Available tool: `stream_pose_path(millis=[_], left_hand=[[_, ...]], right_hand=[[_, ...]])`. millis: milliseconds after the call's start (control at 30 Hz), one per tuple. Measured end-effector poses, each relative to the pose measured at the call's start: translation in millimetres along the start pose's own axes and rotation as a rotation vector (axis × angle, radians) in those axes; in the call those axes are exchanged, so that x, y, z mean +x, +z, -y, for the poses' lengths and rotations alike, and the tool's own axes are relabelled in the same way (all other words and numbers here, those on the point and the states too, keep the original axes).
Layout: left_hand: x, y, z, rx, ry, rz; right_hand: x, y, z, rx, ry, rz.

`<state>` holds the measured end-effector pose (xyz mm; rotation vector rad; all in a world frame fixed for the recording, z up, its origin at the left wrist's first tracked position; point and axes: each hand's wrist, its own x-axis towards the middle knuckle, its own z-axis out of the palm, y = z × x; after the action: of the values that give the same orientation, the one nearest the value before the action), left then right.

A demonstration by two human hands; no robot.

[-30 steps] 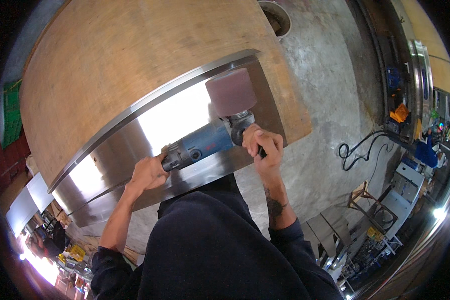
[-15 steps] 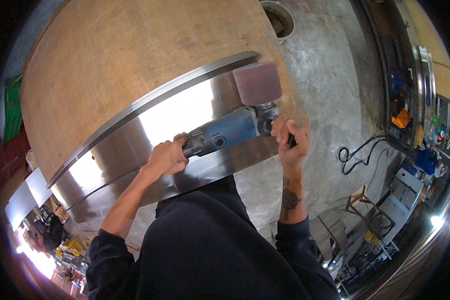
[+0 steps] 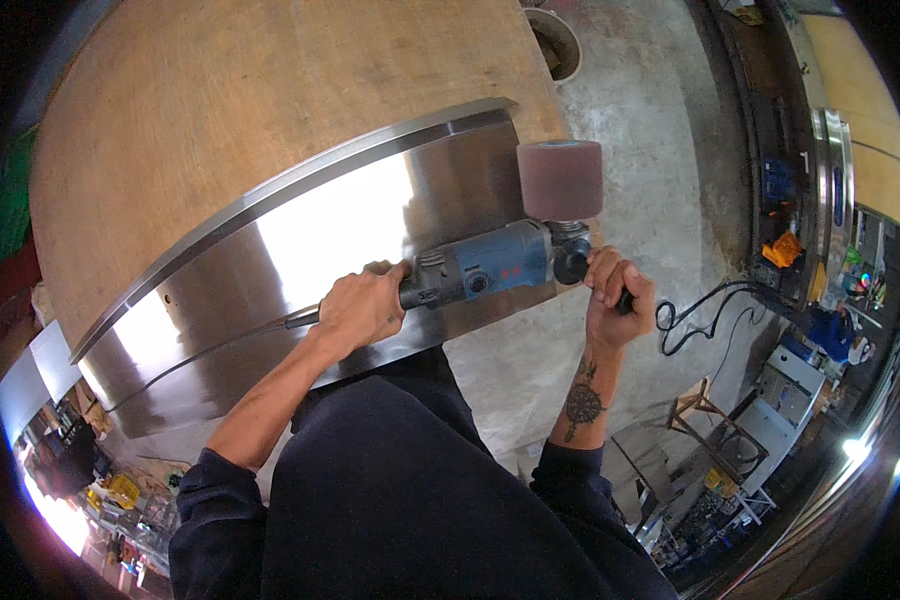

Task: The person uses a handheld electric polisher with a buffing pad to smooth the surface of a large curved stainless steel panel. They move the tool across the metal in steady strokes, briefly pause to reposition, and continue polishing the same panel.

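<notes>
A blue and black burnishing machine (image 3: 505,262) is held in both my hands across the right part of a shiny metal panel (image 3: 460,165). Its brownish-pink abrasive drum (image 3: 561,182) sits at the panel's right end, partly past that edge. My left hand (image 3: 362,308) is wrapped round the rear grip, where the power cord (image 3: 225,345) comes out and trails left over the metal. My right hand (image 3: 618,295) closes round the black side handle beside the machine's head. Whether the drum touches the metal, I cannot tell. The panel has a raised lip along its far edge.
The panel lies on a wooden table (image 3: 300,70). A round bucket (image 3: 555,45) stands on the concrete floor (image 3: 660,130) past the table's right edge. A black cable (image 3: 685,325) loops on the floor at right, near a metal-framed stand (image 3: 715,435).
The burnishing machine has moved to the right with both my hands, and its drum has gone from over the panel's right part to its end. The view has also shifted slightly.
</notes>
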<state>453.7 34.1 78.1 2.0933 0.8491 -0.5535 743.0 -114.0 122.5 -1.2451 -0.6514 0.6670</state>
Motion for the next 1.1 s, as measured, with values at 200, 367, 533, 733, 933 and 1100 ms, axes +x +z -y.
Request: stream_pose_path(millis=[200,367,533,733,933,1100], left_hand=[[-2,19,17,-0.001,0.027,-0.107],[-3,4,11,-0.002,-0.032,0.0],[-2,15,25,-0.002,0.024,-0.046],[-5,19,33,-0.041,0.009,-0.008],[-16,17,44,-0.035,0.009,0.008],[-25,26,65,-0.051,0.014,0.004]], right_hand=[[-6,3,-15,0.036,0.058,-0.003],[-8,-2,-23,0.051,0.114,0.017],[-8,7,-25,0.067,0.092,0.027],[-9,23,-16,0.006,0.146,0.018],[-15,35,-20,0.032,0.201,0.009],[-28,50,-24,0.054,0.188,0.003]])
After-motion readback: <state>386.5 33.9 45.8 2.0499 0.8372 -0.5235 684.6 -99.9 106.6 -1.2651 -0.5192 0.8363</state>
